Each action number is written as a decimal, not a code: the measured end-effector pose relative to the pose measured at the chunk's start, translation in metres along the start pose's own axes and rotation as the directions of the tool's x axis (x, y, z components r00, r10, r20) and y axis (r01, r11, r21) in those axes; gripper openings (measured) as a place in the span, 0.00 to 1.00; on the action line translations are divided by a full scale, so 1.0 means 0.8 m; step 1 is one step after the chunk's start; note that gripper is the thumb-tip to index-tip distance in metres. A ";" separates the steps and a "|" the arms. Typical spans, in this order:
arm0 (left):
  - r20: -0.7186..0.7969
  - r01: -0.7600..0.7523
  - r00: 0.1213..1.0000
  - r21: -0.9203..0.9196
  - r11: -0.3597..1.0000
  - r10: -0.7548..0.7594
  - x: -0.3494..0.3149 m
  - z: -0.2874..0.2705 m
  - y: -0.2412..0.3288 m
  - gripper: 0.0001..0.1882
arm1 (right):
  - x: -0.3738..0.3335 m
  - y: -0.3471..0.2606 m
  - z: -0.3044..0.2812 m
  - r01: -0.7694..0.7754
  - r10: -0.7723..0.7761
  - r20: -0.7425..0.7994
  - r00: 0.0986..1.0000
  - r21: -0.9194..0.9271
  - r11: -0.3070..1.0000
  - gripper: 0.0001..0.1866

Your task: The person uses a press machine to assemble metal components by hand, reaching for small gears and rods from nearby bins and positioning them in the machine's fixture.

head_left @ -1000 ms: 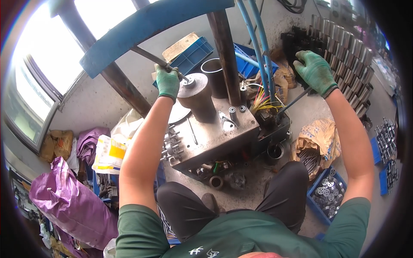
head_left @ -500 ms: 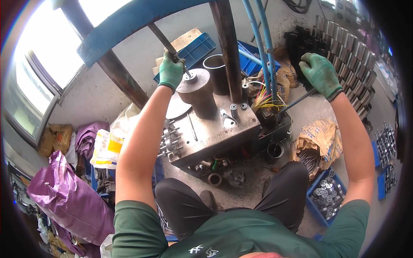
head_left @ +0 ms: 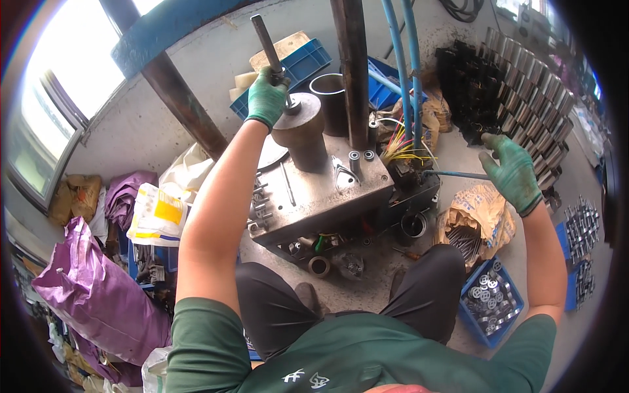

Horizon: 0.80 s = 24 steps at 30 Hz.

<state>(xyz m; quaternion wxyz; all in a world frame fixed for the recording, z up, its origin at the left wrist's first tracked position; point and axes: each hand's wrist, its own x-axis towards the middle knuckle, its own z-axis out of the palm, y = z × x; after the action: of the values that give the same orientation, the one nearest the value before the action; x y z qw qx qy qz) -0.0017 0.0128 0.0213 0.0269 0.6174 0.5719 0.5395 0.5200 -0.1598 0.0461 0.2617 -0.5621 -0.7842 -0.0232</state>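
My left hand, in a green glove, is closed around a steel rod. The rod leans a little, its upper end free and its lower end at the collar on top of a thick metal cylinder. That cylinder stands on a steel machine table. My right hand, also gloved in green, has its fingers curved and apart. The end of a thin lever meets the heel of this hand, and whether they touch I cannot tell.
Dark posts and a blue beam frame the table. Two small bearings and a pointed metal piece lie on it. Stacked steel sleeves, a paper sack and a blue bin stand at right.
The lever has swung down to nearly level, and my right hand has lowered with it. The rod's upper end now shows clear of the blue beam, with my left hand still around it.
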 end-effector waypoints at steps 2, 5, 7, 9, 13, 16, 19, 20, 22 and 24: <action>-0.050 0.044 0.998 -0.032 0.999 -0.045 -0.013 0.004 0.015 0.13 | -0.023 0.003 -0.005 0.008 -0.007 0.093 0.996 -0.014 1.000 0.22; 0.011 0.041 0.999 -0.107 0.993 -0.040 -0.029 0.024 0.004 0.10 | -0.042 0.006 -0.016 0.089 -0.057 0.308 0.950 -0.089 0.992 0.21; 0.057 0.157 0.987 -0.118 0.980 -0.151 -0.037 0.026 0.020 0.10 | -0.053 0.011 -0.017 0.141 -0.109 0.491 0.864 -0.029 0.990 0.21; 0.049 0.137 0.990 -0.155 0.978 -0.131 -0.035 0.018 0.009 0.10 | -0.064 0.002 -0.014 0.172 -0.165 0.600 0.782 0.046 0.984 0.21; 0.094 0.204 0.978 -0.207 0.957 -0.188 -0.037 0.015 0.018 0.11 | -0.084 -0.011 -0.005 0.190 -0.154 0.606 0.781 0.003 0.982 0.20; 0.079 0.167 0.985 -0.201 0.965 -0.153 -0.032 0.020 -0.003 0.11 | -0.104 -0.010 0.005 0.159 -0.134 0.570 0.811 0.006 0.987 0.17; 0.109 0.220 0.974 -0.250 0.943 -0.198 -0.033 0.020 0.005 0.11 | -0.131 0.000 0.012 0.086 -0.068 0.577 0.814 -0.003 0.996 0.15; 0.097 0.207 0.977 -0.221 0.953 -0.189 -0.036 0.018 0.012 0.11 | -0.140 0.001 0.017 0.061 -0.045 0.574 0.818 -0.009 0.998 0.15; 0.078 0.186 0.981 -0.168 0.968 -0.175 -0.037 0.017 0.020 0.12 | -0.154 -0.006 0.018 0.017 0.001 0.515 0.857 -0.031 0.999 0.12; 0.068 0.196 0.980 -0.098 0.976 -0.190 -0.039 0.007 0.023 0.12 | -0.167 -0.014 0.035 -0.018 0.028 0.435 0.900 -0.026 0.999 0.10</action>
<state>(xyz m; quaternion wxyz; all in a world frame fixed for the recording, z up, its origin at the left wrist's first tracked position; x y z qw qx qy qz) 0.0221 -0.0126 0.0110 0.1279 0.5722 0.5990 0.5454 0.5298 -0.2709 -0.0331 0.0740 -0.5650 -0.8160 0.0976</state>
